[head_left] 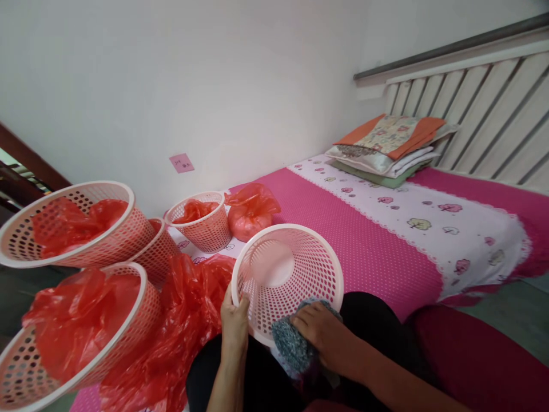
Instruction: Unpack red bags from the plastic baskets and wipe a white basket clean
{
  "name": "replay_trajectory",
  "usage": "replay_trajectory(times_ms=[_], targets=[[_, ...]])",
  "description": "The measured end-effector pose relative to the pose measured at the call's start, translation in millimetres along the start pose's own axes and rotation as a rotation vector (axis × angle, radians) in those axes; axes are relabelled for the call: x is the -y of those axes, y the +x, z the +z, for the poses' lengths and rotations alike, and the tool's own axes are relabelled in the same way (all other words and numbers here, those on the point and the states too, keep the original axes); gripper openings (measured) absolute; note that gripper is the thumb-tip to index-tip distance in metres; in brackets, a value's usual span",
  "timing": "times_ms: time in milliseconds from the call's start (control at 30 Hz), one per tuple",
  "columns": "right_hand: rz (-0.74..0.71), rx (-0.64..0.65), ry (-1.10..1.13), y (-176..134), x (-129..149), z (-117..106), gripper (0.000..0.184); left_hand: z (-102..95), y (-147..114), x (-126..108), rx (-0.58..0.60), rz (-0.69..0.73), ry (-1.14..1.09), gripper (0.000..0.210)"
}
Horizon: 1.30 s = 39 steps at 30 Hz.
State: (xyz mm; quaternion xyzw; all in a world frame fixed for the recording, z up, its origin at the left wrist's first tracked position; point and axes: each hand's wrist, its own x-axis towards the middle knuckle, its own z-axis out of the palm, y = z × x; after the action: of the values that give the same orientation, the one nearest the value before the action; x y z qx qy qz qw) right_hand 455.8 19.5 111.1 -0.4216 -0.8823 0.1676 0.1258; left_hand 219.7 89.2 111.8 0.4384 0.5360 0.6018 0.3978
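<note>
A pink perforated plastic basket is tilted toward me in front of my lap, its round mouth facing up and its inside bare. My left hand grips the basket's left rim, thumb over the edge. In my right hand is a bunched grey-blue cloth, pressed against the near rim of the same basket. Close by on the left lies a crumpled heap of red plastic bags.
Several more pink baskets, among them one at far left and a smaller one, hold red bags. A tied red bag sits on the pink bedspread. Folded bedding lies near the white railing.
</note>
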Motion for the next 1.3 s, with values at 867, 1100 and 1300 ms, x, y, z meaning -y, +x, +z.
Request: replay_trajectory(times_ms=[867, 1100, 1300], targets=[[0.412, -0.146, 0.070, 149, -53, -17, 0.032, 16.8, -32, -23, 0.044, 0.005, 0.078, 0.058], [0.617, -0.012, 0.134, 169, -61, 48, 0.034, 16.6, -34, -21, 0.031, -0.017, 0.068, 0.057], [0.634, 0.032, 0.314, 169, -66, 69, 0.033, 18.5, -35, -17, 0.044, -0.027, 0.022, 0.056]])
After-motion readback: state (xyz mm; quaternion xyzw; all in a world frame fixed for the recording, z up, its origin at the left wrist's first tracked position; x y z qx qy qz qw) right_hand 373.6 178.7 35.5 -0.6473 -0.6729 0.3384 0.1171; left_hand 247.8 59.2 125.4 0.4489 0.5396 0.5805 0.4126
